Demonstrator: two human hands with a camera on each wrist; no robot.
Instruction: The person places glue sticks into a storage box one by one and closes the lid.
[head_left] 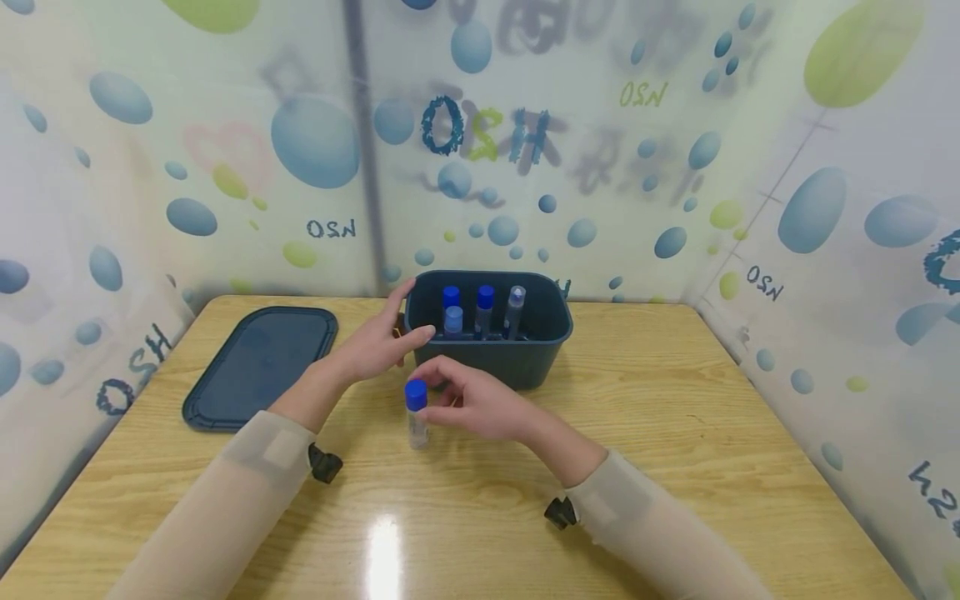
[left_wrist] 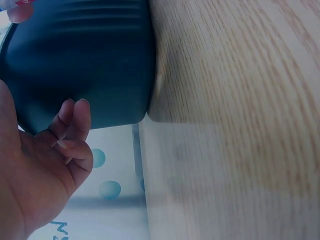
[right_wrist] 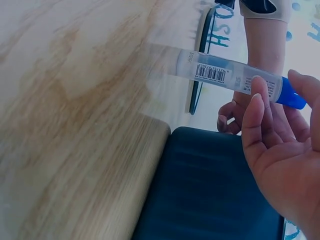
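A clear tube with a blue cap [head_left: 416, 414] stands roughly upright in front of the dark blue bin [head_left: 487, 364]. My right hand [head_left: 480, 402] pinches it near the cap between thumb and fingers. In the right wrist view a barcode label shows on the tube [right_wrist: 212, 72]. The left hand [head_left: 378, 342] grips the bin's left end, its thumb at the front rim. Its other fingers curl by the outer wall in the left wrist view. Inside the bin stand several similar tubes [head_left: 485, 308], mostly blue-capped; one clear-topped tube [head_left: 514, 312] is at the right.
A dark blue lid [head_left: 258, 367] lies flat on the wooden table [head_left: 645, 433], left of the bin. Behind the table hangs a patterned curtain [head_left: 600, 167], which also runs along both sides. The bin stands near the table's back edge.
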